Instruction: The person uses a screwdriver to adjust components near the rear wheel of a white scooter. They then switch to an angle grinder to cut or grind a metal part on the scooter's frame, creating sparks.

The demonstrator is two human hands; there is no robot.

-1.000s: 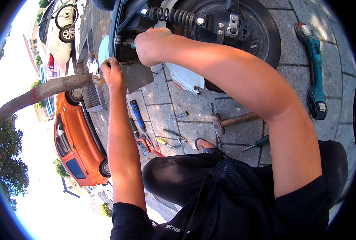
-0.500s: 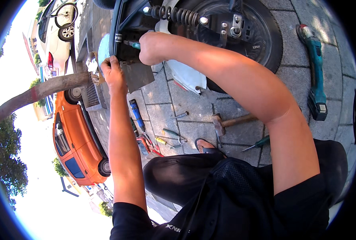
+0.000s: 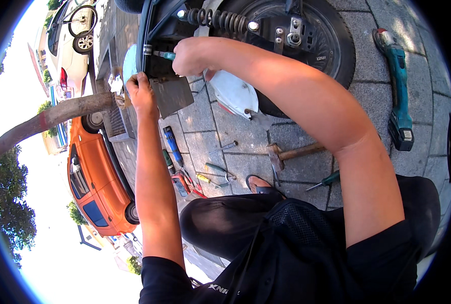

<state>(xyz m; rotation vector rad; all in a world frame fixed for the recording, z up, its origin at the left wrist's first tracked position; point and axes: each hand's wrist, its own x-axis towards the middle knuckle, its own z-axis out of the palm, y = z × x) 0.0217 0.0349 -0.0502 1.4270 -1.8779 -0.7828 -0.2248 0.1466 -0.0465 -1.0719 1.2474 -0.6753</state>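
Note:
My right hand point(image 3: 187, 57) is closed round the teal handle of a screwdriver point(image 3: 168, 55). Its shaft points left, toward a light metal fitting point(image 3: 148, 49) on the black frame bar point(image 3: 144, 33) of a two-wheeled vehicle. At the lower end of that bar, my left hand point(image 3: 142, 95) has thumb and fingers pinched together; what lies between them is hidden. A dark flat plate point(image 3: 172, 99) hangs beside my left hand. Above my right forearm are a coil-spring shock absorber point(image 3: 220, 19) and a black wheel point(image 3: 337, 45).
On the paving lie a hammer point(image 3: 299, 152), a blue-handled tool point(image 3: 173, 144), a yellow-handled screwdriver point(image 3: 203, 178), a green-handled screwdriver point(image 3: 331, 178) and a white panel point(image 3: 233, 96). A teal cordless angle grinder point(image 3: 400, 86) lies at right. An orange car point(image 3: 101, 182) stands at left.
The view has shifted slightly. My right hand has moved a little left and down with the screwdriver, and more of its handle shows. My left hand keeps its place on the bar.

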